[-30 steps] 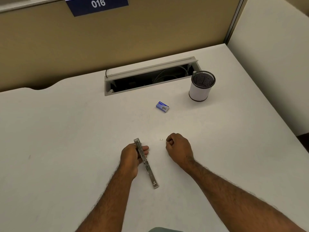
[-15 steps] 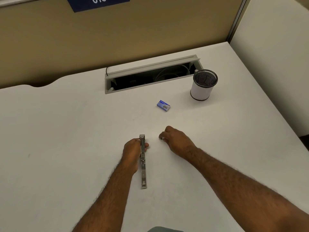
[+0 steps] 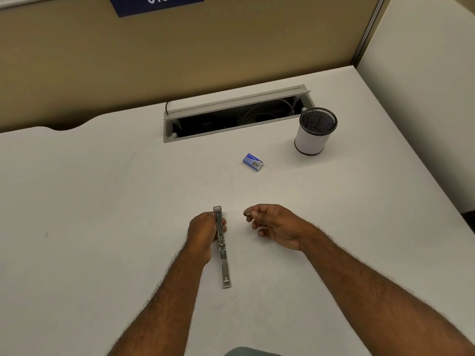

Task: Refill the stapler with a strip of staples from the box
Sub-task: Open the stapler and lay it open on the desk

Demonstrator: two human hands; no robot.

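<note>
A silver stapler [image 3: 224,263] lies opened out flat on the white desk [image 3: 102,201], pointing away from me. My left hand [image 3: 203,231] grips its far half from the left side. My right hand [image 3: 279,224] is just right of the stapler's tip, thumb and forefinger pinched on a tiny piece of staples [image 3: 248,214] that is barely visible. The small blue staple box [image 3: 253,162] sits closed on the desk, well beyond both hands.
A white pen cup with a black mesh rim [image 3: 312,134] stands at the back right. An open cable hatch [image 3: 231,119] is cut into the desk behind the box. Tan partition walls close off the back and right.
My left hand turned the stapler from slanted to nearly straight. My right hand reached left to a tiny staple piece lying on the desk and closed its fingertips on it.
</note>
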